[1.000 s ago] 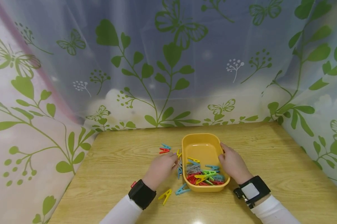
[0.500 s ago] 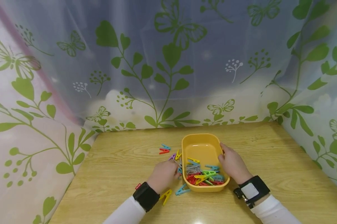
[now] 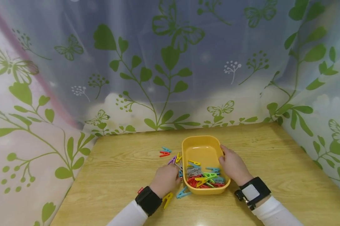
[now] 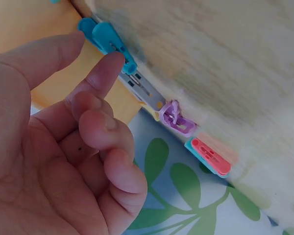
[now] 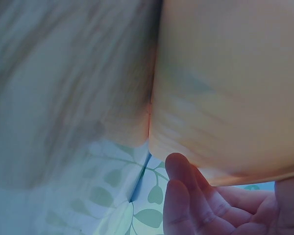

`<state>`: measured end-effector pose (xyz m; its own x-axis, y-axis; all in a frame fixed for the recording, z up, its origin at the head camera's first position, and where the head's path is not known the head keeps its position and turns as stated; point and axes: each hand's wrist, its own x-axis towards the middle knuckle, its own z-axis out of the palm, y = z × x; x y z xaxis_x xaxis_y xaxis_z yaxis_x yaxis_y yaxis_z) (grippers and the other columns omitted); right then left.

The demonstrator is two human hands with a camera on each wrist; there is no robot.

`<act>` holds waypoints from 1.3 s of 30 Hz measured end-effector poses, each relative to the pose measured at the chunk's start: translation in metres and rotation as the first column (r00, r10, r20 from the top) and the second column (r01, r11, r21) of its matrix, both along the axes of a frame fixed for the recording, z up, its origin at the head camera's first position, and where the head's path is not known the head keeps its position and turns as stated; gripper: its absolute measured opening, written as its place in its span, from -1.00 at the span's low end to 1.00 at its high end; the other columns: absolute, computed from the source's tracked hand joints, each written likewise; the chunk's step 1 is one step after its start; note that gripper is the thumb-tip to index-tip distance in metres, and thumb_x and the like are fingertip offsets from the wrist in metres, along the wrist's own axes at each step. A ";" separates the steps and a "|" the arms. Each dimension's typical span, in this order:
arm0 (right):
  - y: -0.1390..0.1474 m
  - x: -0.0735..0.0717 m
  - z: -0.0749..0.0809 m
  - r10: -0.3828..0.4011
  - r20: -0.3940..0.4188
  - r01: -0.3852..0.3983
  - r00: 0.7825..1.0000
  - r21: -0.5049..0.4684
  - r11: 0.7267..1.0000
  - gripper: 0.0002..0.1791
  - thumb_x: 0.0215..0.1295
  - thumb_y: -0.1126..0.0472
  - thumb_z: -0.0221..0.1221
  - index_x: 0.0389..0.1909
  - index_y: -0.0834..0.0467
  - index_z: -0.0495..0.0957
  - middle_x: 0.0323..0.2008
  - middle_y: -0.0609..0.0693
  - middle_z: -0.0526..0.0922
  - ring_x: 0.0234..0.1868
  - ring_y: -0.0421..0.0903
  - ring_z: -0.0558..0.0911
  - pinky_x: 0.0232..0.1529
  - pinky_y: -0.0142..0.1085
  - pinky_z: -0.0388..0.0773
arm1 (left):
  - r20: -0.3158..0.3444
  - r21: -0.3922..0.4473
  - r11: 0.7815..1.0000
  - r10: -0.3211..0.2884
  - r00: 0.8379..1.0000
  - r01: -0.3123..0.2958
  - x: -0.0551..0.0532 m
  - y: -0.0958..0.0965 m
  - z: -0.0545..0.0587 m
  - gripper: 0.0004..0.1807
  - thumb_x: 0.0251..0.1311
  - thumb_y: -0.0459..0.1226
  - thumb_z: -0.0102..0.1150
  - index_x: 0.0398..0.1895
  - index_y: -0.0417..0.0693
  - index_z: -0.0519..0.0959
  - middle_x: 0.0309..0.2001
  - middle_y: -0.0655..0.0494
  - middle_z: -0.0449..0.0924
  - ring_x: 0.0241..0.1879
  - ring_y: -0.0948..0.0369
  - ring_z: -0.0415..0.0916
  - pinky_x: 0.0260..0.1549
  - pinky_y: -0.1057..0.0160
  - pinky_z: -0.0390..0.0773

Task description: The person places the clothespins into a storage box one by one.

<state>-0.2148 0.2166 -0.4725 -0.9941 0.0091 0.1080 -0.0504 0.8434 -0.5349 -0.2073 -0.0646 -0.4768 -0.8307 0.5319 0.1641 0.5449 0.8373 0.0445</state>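
Observation:
My left hand [image 3: 165,178] is just left of a yellow plastic tub [image 3: 205,190]. In the left wrist view its thumb and index finger bracket a blue clothespin [image 4: 108,39] beside the tub, apparently pinching it; the other fingers are curled. My right hand [image 3: 234,165] grips the tub's right rim, thumb on top and fingers outside. Grey, red, yellow, green and blue clothespins [image 3: 206,179] lie in the tub's near half. Outside lie a purple clothespin [image 3: 172,160], a small yellow one [image 3: 178,157] and grey ones [image 4: 143,90], partly hidden by the left hand.
On the wooden table [image 3: 124,182], a red clothespin [image 3: 164,154] and a blue one [image 3: 166,149] lie farther back. Nearer me are another yellow clothespin [image 3: 167,200] and a light-blue one [image 3: 183,192]. A patterned curtain [image 3: 124,103] encloses the table's back and sides.
The left hand has come slightly nearer me and toward the tub's left wall, uncovering the purple clothespin. The right hand keeps its grip on the rim. The head view has shifted slightly.

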 end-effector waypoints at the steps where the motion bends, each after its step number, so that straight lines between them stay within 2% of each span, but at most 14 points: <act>1: 0.000 0.000 0.000 0.001 -0.005 -0.001 1.000 0.004 1.000 -0.38 0.52 0.27 0.02 0.50 0.46 0.19 0.29 0.45 0.50 -0.20 0.03 0.57 -0.30 -0.23 0.48 | 0.001 -0.001 1.000 0.003 1.000 -0.003 0.000 0.000 -0.001 -0.61 0.18 -0.11 0.44 -0.66 0.10 0.44 -0.54 0.24 0.45 -0.53 0.24 0.46 -0.52 0.24 0.45; 8: 0.001 -0.001 -0.001 0.002 -0.010 -0.002 1.000 -0.006 1.000 -0.38 0.52 0.27 0.01 0.49 0.47 0.19 0.28 0.45 0.51 -0.29 -0.01 0.55 -0.38 -0.26 0.45 | 0.001 -0.010 1.000 0.024 1.000 -0.024 0.000 -0.003 -0.007 -0.66 0.15 -0.20 0.42 -0.68 0.05 0.47 -0.57 0.22 0.44 -0.59 0.27 0.40 -0.59 0.26 0.40; 15: 0.001 -0.001 -0.001 0.009 -0.030 -0.008 1.000 0.009 1.000 -0.39 0.52 0.28 0.03 0.48 0.48 0.21 0.28 0.46 0.50 -0.18 0.05 0.58 -0.25 -0.21 0.50 | -0.009 0.053 0.997 0.053 0.999 -0.052 0.004 -0.009 -0.003 -0.73 0.12 -0.34 0.35 -0.64 0.00 0.48 -0.59 0.20 0.44 -0.62 0.25 0.39 -0.64 0.26 0.37; 19: 0.000 0.000 0.000 0.008 -0.022 -0.008 1.000 0.010 1.000 -0.39 0.52 0.27 0.03 0.48 0.47 0.21 0.30 0.45 0.49 -0.13 0.06 0.59 -0.19 -0.18 0.52 | 0.018 0.114 0.988 0.104 0.994 -0.105 0.005 -0.015 0.005 -0.72 0.18 -0.35 0.33 -0.63 -0.01 0.48 -0.58 0.18 0.45 -0.60 0.25 0.41 -0.65 0.26 0.35; 25: 0.000 0.000 0.001 0.003 -0.002 -0.003 1.000 -0.011 1.000 -0.38 0.52 0.28 0.01 0.50 0.47 0.18 0.32 0.46 0.46 -0.17 0.04 0.59 -0.29 -0.23 0.49 | -0.044 0.201 0.960 0.206 0.977 -0.194 0.005 -0.021 0.025 -0.76 0.17 -0.33 0.41 -0.59 -0.02 0.57 -0.53 0.15 0.56 -0.58 0.27 0.44 -0.63 0.31 0.40; 28: 0.001 0.000 0.001 0.003 -0.006 -0.003 1.000 -0.008 1.000 -0.38 0.52 0.28 0.01 0.50 0.47 0.18 0.32 0.47 0.46 -0.15 0.05 0.59 -0.30 -0.24 0.49 | -0.051 0.240 0.947 0.234 0.971 -0.216 0.007 -0.019 0.036 -0.80 0.20 -0.30 0.42 -0.54 -0.02 0.62 -0.48 0.13 0.60 -0.58 0.28 0.43 -0.62 0.32 0.40; 31: 0.001 0.001 0.000 0.002 -0.008 -0.002 1.000 -0.004 1.000 -0.38 0.53 0.28 0.01 0.50 0.46 0.18 0.32 0.47 0.47 -0.15 0.05 0.59 -0.29 -0.24 0.49 | -0.064 0.259 0.944 0.227 0.972 -0.203 0.011 -0.012 0.042 -0.84 0.22 -0.28 0.42 -0.49 -0.03 0.66 -0.44 0.13 0.65 -0.55 0.27 0.46 -0.58 0.32 0.43; 39: 0.001 0.000 -0.001 0.006 -0.003 -0.006 1.000 -0.016 1.000 -0.37 0.52 0.28 0.01 0.50 0.46 0.18 0.31 0.47 0.47 -0.28 -0.01 0.56 -0.38 -0.28 0.45 | -0.082 0.302 0.944 0.161 0.984 -0.129 0.022 0.016 0.046 -0.85 0.24 -0.24 0.43 -0.46 -0.03 0.67 -0.44 0.14 0.65 -0.53 0.27 0.49 -0.54 0.36 0.43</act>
